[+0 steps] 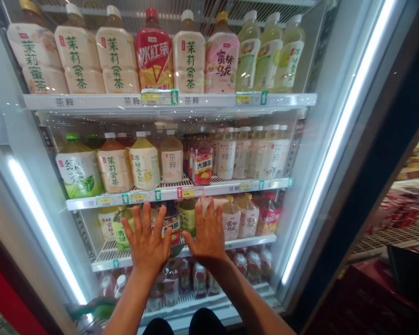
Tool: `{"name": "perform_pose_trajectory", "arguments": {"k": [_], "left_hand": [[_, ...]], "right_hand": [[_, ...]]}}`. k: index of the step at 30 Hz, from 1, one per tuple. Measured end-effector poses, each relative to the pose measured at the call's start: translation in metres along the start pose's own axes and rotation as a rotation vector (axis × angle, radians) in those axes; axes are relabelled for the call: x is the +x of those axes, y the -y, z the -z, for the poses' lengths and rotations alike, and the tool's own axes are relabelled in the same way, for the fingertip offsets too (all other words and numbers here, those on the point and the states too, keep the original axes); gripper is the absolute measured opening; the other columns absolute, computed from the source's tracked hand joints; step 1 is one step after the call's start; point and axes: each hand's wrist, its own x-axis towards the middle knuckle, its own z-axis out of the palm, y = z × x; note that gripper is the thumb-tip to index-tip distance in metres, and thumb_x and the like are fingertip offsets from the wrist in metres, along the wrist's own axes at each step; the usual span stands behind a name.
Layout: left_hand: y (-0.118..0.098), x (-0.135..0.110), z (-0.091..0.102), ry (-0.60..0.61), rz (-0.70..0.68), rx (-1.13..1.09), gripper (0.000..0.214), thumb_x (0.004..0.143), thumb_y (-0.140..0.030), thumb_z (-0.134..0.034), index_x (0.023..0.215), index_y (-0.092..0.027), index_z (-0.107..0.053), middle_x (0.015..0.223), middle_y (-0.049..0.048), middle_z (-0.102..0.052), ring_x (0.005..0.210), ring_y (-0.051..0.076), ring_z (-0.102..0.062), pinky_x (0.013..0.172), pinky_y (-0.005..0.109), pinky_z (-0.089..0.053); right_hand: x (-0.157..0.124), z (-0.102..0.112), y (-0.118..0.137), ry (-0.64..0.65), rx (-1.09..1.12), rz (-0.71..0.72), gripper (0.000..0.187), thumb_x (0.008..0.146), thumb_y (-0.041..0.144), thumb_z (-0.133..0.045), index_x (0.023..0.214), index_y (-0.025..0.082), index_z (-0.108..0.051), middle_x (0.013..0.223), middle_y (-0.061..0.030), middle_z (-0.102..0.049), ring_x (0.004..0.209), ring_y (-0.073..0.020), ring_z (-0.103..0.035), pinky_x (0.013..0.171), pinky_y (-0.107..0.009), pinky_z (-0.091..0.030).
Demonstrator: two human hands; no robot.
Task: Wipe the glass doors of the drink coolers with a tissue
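Both of my hands are raised with palms facing the drink cooler, level with its third shelf. My left hand (145, 244) has its fingers spread and holds nothing I can see; it overlaps the green-labelled bottle (120, 232) and its neighbours. My right hand (207, 237) has its fingers stretched upward and its thumb out to the left. Behind its fingertips shows a pale, cloth-like thing (224, 201); whether the hand presses on it I cannot tell. Between the hands appears a dark-labelled bottle (171, 228). Specks of reflected light suggest glass before the bottles, but contact is unclear.
Large tea bottles line the top shelf (209, 101), and more stand on the second shelf (216, 187). Capped bottles (253, 263) fill the bottom. Light strips (45, 228) run along both sides. To the right are racks with red packages (387, 209). My dark-clothed knees (206, 322) show below.
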Motion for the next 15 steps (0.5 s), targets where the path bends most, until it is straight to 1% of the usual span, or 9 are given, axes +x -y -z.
{"name": "perform_pose_trajectory", "arguments": {"k": [2,3,4,5,9,10,11,13,15], "left_hand": [[0.0,0.0,0.0,0.003,-0.002,-0.001,0.074,0.097,-0.032,-0.058,0.162,-0.024,-0.024,0.175,0.0056,-0.004,0.162,0.031,0.0,0.13,0.057,0.004],[0.0,0.0,0.0,0.003,-0.005,-0.001,0.074,0.097,-0.032,-0.057,0.162,-0.025,-0.023,0.175,0.0052,-0.003,0.162,0.031,0.0,0.13,0.057,0.004],[0.0,0.0,0.0,0.002,-0.007,-0.002,0.073,0.098,-0.033,-0.057,0.162,-0.025,-0.023,0.175,0.0049,-0.003,0.162,0.031,0.001,0.13,0.057,0.004],[0.001,0.0,0.0,0.001,-0.009,-0.003,0.073,0.098,-0.033,-0.056,0.162,-0.025,-0.023,0.175,0.0046,-0.003,0.162,0.031,0.001,0.13,0.056,0.004],[0.0,0.0,0.001,0.003,0.004,0.004,0.075,0.097,-0.034,-0.057,0.163,-0.026,-0.022,0.174,0.0045,-0.003,0.162,0.029,0.0,0.13,0.056,0.003],[0.0,0.0,0.001,0.006,0.008,0.007,0.075,0.097,-0.034,-0.058,0.163,-0.026,-0.022,0.174,0.0046,-0.003,0.162,0.029,0.001,0.13,0.056,0.003],[0.0,0.0,0.0,0.009,0.01,0.008,0.075,0.097,-0.034,-0.058,0.163,-0.026,-0.022,0.174,0.0047,-0.003,0.162,0.029,0.001,0.131,0.056,0.003],[0.0,0.0,0.0,0.01,0.007,0.007,0.076,0.096,-0.032,-0.058,0.163,-0.026,-0.023,0.174,0.0047,-0.003,0.162,0.029,0.001,0.131,0.055,0.004],[0.0,0.0,0.0,0.003,-0.001,0.005,0.076,0.096,-0.032,-0.058,0.163,-0.026,-0.023,0.174,0.0043,-0.003,0.162,0.029,0.001,0.131,0.055,0.004]], "right_hand": [[-0.026,-0.005,0.013,0.045,-0.004,0.047,0.081,0.105,0.047,-0.042,0.164,0.002,-0.009,0.17,-0.0225,-0.018,0.16,-0.0364,-0.01,0.123,-0.062,-0.033],[-0.032,-0.007,0.017,0.06,-0.004,0.056,0.08,0.105,0.048,-0.042,0.164,0.002,-0.012,0.169,-0.0231,-0.021,0.16,-0.0367,-0.012,0.122,-0.061,-0.034],[-0.033,-0.008,0.019,0.062,-0.002,0.056,0.081,0.105,0.048,-0.043,0.164,0.002,-0.013,0.169,-0.0233,-0.022,0.159,-0.037,-0.013,0.122,-0.061,-0.035],[-0.027,-0.007,0.019,0.053,0.003,0.047,0.081,0.105,0.048,-0.043,0.164,0.002,-0.011,0.169,-0.0233,-0.02,0.159,-0.0372,-0.012,0.122,-0.061,-0.034],[0.019,-0.004,0.01,0.0,0.046,-0.008,0.085,0.105,0.048,-0.04,0.164,0.002,-0.002,0.172,-0.0208,-0.009,0.16,-0.0365,-0.004,0.124,-0.063,-0.028],[0.024,-0.004,0.009,0.001,0.051,-0.012,0.085,0.105,0.049,-0.04,0.164,0.002,-0.001,0.172,-0.0207,-0.01,0.16,-0.0362,-0.004,0.125,-0.063,-0.028],[0.023,-0.005,0.01,0.002,0.048,-0.011,0.085,0.104,0.048,-0.041,0.164,0.002,-0.002,0.171,-0.0211,-0.013,0.16,-0.036,-0.006,0.125,-0.062,-0.028],[0.003,-0.008,0.017,0.013,0.024,-0.001,0.082,0.104,0.046,-0.044,0.164,0.002,-0.009,0.169,-0.0232,-0.022,0.16,-0.0361,-0.012,0.124,-0.061,-0.031],[-0.026,-0.011,0.026,0.053,0.002,0.005,0.076,0.104,0.047,-0.043,0.162,0.001,-0.024,0.164,-0.0243,-0.034,0.159,-0.0356,-0.019,0.124,-0.059,-0.033]]}}
